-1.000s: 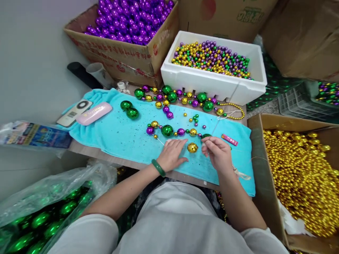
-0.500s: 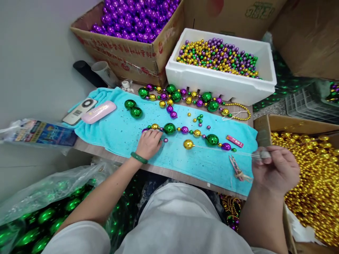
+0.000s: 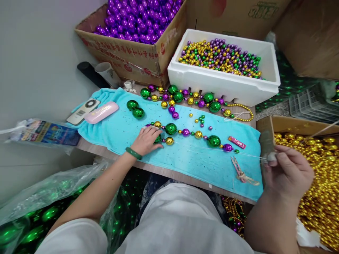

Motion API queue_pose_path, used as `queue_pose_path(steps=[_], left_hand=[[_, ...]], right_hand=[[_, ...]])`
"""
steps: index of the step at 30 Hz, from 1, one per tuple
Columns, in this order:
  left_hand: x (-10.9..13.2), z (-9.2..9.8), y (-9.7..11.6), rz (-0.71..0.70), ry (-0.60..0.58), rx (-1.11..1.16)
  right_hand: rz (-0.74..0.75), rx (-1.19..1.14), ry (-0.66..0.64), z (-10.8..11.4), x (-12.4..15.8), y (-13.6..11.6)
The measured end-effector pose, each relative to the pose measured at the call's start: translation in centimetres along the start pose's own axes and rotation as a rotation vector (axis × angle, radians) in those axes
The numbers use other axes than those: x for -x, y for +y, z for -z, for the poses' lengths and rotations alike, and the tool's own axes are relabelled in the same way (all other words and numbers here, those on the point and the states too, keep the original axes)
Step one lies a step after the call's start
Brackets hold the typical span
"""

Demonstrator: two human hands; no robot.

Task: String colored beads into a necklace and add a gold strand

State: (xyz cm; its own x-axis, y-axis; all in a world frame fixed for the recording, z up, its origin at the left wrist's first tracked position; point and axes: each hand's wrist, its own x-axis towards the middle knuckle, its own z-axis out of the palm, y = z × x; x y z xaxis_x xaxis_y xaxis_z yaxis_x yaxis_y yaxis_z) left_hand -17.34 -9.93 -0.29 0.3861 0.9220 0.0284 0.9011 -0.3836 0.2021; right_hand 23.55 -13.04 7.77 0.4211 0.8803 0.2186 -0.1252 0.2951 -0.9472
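Note:
My left hand (image 3: pixel 147 141), with a green bangle at its wrist, curves over the left end of a bead strand (image 3: pixel 185 132) on a turquoise towel. A large green bead (image 3: pixel 158 139) sits between its fingers and thumb, partly covered. Beside it are small beads and a gold bead (image 3: pixel 170 140). From there a thin clear thread (image 3: pixel 225 152) runs right to my right hand (image 3: pixel 288 169), which pinches it beyond the towel's right end. One right finger has a whitish wrap. Small snips (image 3: pixel 239 171) and a pink packet (image 3: pixel 236 142) lie on the towel.
Behind lies a finished-looking bead garland (image 3: pixel 196 97), before a white foam box (image 3: pixel 219 83) of small beads. A carton (image 3: pixel 127 56) holds purple beads; another, right, holds gold beads (image 3: pixel 320 197). Two green beads (image 3: pixel 135 109), loose small beads (image 3: pixel 202 119) and a pink case (image 3: pixel 102 113) are on the towel.
The gold bead has slid left along the thread to the beads by my left hand. My right hand has moved right with the thread. My left thumb has spread below the green bead.

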Motion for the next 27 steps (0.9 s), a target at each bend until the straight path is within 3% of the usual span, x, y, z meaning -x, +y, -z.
queue_pose_path(steps=[5, 10, 13, 20, 27], left_hand=[[0.1, 0.4, -0.1, 0.034, 0.084, 0.154], [0.0, 2.4, -2.7, 0.329, 0.391, 0.278], [0.0, 3.5, -4.1, 0.426, 0.486, 0.286], [-0.2, 3.7, -4.9, 0.398, 0.479, 0.231], [-1.7, 3.5, -4.4, 0.356, 0.397, 0.218]], right_hand=[[-0.082, 0.063, -0.080, -1.3, 1.2, 1.7], [-0.136, 0.098, -0.110, -2.2, 1.6, 2.0], [-0.172, 0.103, -0.130, -2.4, 1.6, 2.3], [-0.247, 0.152, -0.088, -2.3, 1.3, 2.6], [-0.227, 0.083, -0.099, -1.9, 0.5, 0.8]])
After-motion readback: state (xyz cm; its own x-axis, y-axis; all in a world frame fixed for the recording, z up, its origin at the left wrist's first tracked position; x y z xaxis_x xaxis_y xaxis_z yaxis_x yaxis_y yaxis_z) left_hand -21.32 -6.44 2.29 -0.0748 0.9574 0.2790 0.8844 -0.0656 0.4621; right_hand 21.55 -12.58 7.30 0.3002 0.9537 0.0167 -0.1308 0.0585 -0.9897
